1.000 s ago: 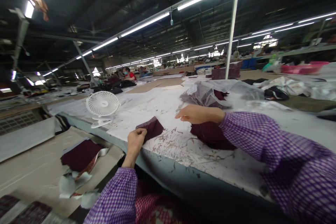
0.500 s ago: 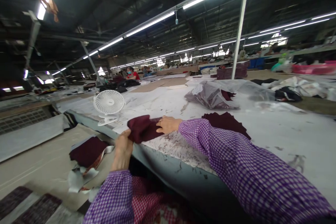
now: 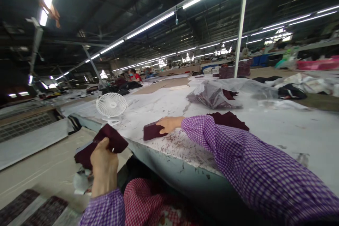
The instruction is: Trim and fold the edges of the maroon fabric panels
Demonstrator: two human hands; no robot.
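My left hand [image 3: 104, 162] is closed on a maroon fabric piece [image 3: 118, 141], holding it up past the edge of the white table [image 3: 185, 148]. Beneath that piece, partly covered by it, more maroon cloth [image 3: 83, 157] lies on the lower surface to the left. My right hand [image 3: 171, 124] lies with fingers outstretched on a small stack of maroon fabric [image 3: 150, 131] near the table edge. Behind my right forearm, partly hidden by the sleeve, is a zigzag-edged pile of maroon pieces [image 3: 231, 120].
A small white fan [image 3: 111, 105] stands at the table's left edge. Farther back are a clear plastic bag [image 3: 209, 93] with maroon cloth inside and a metal pole [image 3: 239, 39]. Pale scraps [image 3: 81, 182] lie at lower left. A person in red [image 3: 136, 76] is in the distance.
My left hand has moved left and toward me, carrying a fabric piece away from the stack. The right hand stays on the stack, nearly in the same place.
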